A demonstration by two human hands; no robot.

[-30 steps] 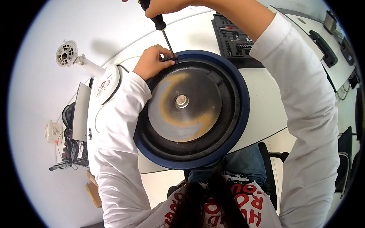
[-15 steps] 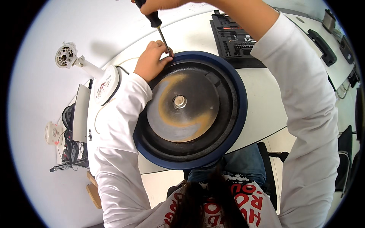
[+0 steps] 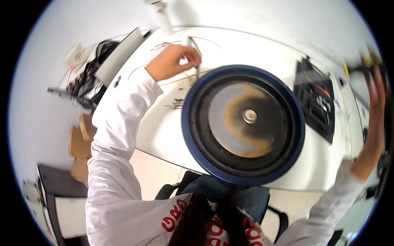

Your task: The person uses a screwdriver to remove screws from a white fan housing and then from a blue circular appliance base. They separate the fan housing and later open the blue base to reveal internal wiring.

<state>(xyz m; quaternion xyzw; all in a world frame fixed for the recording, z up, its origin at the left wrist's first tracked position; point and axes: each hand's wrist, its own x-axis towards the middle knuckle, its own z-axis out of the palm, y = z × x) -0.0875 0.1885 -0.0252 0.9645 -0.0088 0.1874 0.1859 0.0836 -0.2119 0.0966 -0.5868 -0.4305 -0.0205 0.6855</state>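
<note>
A large round device with a blue rim (image 3: 186,135) lies flat on the white table (image 3: 160,131). Its dark well holds a grey metal disc (image 3: 221,123) stained orange around a central hub (image 3: 249,116). My left hand (image 3: 170,61) hovers over the table just beyond the rim's far left. Its fingertips are pinched together above a thin dark piece, and I cannot tell whether they grip anything. My right hand (image 3: 375,98) is stretched out to the far right edge, blurred, near a dark and yellow object (image 3: 368,60). Whether it holds that object is unclear.
A black tool case (image 3: 316,102) of bits lies right of the device. A grey slab (image 3: 119,55) and tangled cables (image 3: 82,76) sit at the table's left end. Small loose parts (image 3: 176,104) lie by the rim. Cardboard boxes (image 3: 80,143) stand on the floor, with a black chair (image 3: 174,190) below.
My right hand has left the rim, where it worked a screwdriver, and swung far right. My view has turned, so the device now sits right of centre. My left hand has lifted off the rim.
</note>
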